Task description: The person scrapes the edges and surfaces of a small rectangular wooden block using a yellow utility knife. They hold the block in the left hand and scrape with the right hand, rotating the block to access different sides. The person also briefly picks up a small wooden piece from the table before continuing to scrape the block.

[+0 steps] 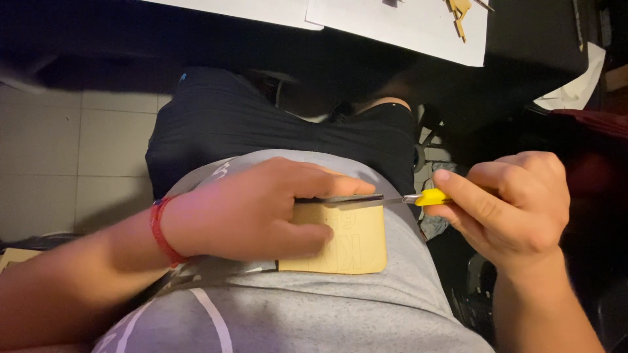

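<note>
**Knife blade lying along top edge of tan panel held against the belly**

Left hand [252,209] is pressing a thin tan wooden panel [353,242] flat against the grey shirt [314,307], at belly height, well below the tabletop [536,33]. Fingers are curling closed over the panel's left part; thumb is lying along its top edge, just under the blade. Faint cut outlines are showing on the panel face, too dim to make out. Panel's right and bottom edges are sitting uncovered on the shirt.

Right hand [517,202] is gripping a small yellow-handled knife [418,197], fingers wrapped closed around the handle, index finger stretching forward along it. Only a short bit of yellow is poking out of the fist. The dark blade is pointing left, running roughly level along the panel's top edge and touching or nearly touching the left thumb; cannot tell which.

A red band [160,232] is sitting on the left wrist. Black shorts [261,117] are covering the lap above the shirt. Pale floor tiles [72,150] are showing at left. White paper sheets [405,23] are lying on the tabletop at top, with small tan wooden pieces [459,12] on them.
</note>
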